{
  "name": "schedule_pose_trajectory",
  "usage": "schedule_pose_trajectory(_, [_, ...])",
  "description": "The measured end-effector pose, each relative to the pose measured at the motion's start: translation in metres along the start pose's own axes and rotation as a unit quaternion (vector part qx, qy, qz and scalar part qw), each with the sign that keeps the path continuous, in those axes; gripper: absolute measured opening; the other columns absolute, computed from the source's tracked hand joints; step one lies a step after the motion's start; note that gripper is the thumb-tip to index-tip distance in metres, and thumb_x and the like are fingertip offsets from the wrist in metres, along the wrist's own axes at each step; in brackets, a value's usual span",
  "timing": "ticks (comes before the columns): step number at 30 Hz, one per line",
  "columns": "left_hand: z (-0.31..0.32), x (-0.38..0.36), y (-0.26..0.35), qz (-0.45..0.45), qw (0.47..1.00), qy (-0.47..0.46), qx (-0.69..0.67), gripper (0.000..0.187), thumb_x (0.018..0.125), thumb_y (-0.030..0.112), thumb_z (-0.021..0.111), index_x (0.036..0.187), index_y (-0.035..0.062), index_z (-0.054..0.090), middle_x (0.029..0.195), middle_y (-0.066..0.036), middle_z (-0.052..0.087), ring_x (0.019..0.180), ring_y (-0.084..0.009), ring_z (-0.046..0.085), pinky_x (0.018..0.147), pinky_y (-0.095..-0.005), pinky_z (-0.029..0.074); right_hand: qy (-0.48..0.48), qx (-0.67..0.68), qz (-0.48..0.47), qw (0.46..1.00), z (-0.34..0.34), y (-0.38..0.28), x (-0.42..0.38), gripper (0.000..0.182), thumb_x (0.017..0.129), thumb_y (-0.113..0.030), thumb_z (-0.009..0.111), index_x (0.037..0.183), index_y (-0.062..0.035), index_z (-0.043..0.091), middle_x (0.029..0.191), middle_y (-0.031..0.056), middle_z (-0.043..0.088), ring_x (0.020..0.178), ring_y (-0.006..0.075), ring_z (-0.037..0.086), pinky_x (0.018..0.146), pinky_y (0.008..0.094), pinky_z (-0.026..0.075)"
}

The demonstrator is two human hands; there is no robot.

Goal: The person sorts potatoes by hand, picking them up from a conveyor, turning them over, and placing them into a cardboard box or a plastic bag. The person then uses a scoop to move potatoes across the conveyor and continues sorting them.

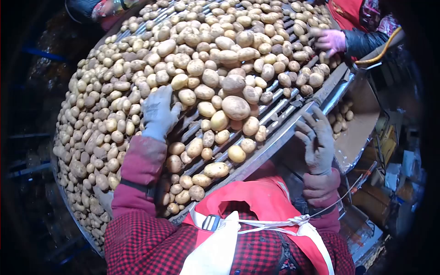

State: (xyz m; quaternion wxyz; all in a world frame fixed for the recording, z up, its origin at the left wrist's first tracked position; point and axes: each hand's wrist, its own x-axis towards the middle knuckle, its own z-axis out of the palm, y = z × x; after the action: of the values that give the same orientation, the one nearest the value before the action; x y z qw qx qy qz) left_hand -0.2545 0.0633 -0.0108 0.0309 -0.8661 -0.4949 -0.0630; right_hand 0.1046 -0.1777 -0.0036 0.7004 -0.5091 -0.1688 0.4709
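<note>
My left hand point(159, 113), in a grey glove, lies against the heap of potatoes point(195, 68) with its thumb apart from the fingers. No potato shows in its grasp. Beside its thumb sits a potato point(187, 96) with soil marks. My right hand point(317, 141), also gloved in grey, is held near the metal edge point(280, 140) of the roller table. Its fingers are bent and spread, with nothing visible between them. A large potato point(236, 107) rests on the rollers between my two hands.
Dark metal rollers point(274, 98) show between the potatoes. At the upper right, a co-worker's pink-gloved hand point(331, 42) reaches over the heap. Another person's sleeve point(110, 9) is at the upper left. Below the edge, a cardboard-lined box point(360, 130) holds several potatoes.
</note>
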Motion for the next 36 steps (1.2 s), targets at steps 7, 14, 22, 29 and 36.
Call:
schedule_pose_trajectory(7, [-0.032, 0.000, 0.104, 0.223, 0.955, -0.022, -0.195, 0.061, 0.081, 0.029, 0.076, 0.135, 0.0083, 0.058, 0.116, -0.016, 0.065, 0.100, -0.0349, 0.063, 0.087, -0.0479, 0.049, -0.032, 0.070, 0.068, 0.995, 0.031, 0.010, 0.002, 0.052, 0.106, -0.023, 0.054, 0.148, 0.0022, 0.038, 0.130, 0.0210, 0.058, 0.106, 0.0223, 0.066, 0.083, 0.0276, 0.056])
schedule_pose_trajectory(14, [-0.006, 0.016, 0.139, 0.209, 0.973, -0.029, -0.094, 0.059, 0.083, 0.037, 0.074, 0.133, 0.0116, 0.058, 0.105, -0.011, 0.059, 0.091, -0.0294, 0.059, 0.075, -0.0444, 0.047, -0.098, 0.026, 0.134, 0.986, 0.060, 0.019, 0.006, 0.056, 0.105, -0.029, 0.057, 0.151, -0.0029, 0.038, 0.134, 0.0168, 0.057, 0.111, 0.0220, 0.063, 0.086, 0.0311, 0.054])
schedule_pose_trajectory(22, [-0.057, 0.013, 0.166, 0.247, 0.858, -0.088, -0.442, 0.064, 0.092, 0.038, 0.067, 0.141, -0.0012, 0.050, 0.127, -0.026, 0.062, 0.116, -0.0411, 0.061, 0.101, -0.0466, 0.047, -0.197, 0.254, 0.156, 0.934, 0.065, 0.034, 0.011, 0.054, 0.105, -0.031, 0.055, 0.151, -0.0056, 0.040, 0.139, 0.0135, 0.056, 0.126, 0.0251, 0.057, 0.106, 0.0406, 0.047])
schedule_pose_trajectory(29, [-0.012, 0.080, 0.147, 0.203, 0.974, -0.099, -0.032, 0.064, 0.085, 0.034, 0.074, 0.142, 0.0146, 0.052, 0.120, -0.013, 0.064, 0.107, -0.0352, 0.062, 0.091, -0.0487, 0.048, -0.217, 0.142, 0.080, 0.962, 0.051, 0.032, 0.009, 0.050, 0.102, -0.015, 0.054, 0.147, 0.0005, 0.042, 0.132, 0.0203, 0.059, 0.113, 0.0310, 0.064, 0.094, 0.0410, 0.057])
schedule_pose_trajectory(36, [-0.012, 0.089, 0.140, -0.056, 0.739, -0.176, -0.648, 0.047, 0.102, 0.043, 0.058, 0.129, 0.0041, 0.061, 0.100, -0.005, 0.069, 0.081, -0.0111, 0.063, 0.069, -0.0273, 0.051, -0.197, 0.097, 0.066, 0.973, 0.050, 0.034, 0.007, 0.048, 0.104, -0.018, 0.050, 0.148, 0.0008, 0.042, 0.122, 0.0199, 0.065, 0.105, 0.0302, 0.068, 0.087, 0.0372, 0.059])
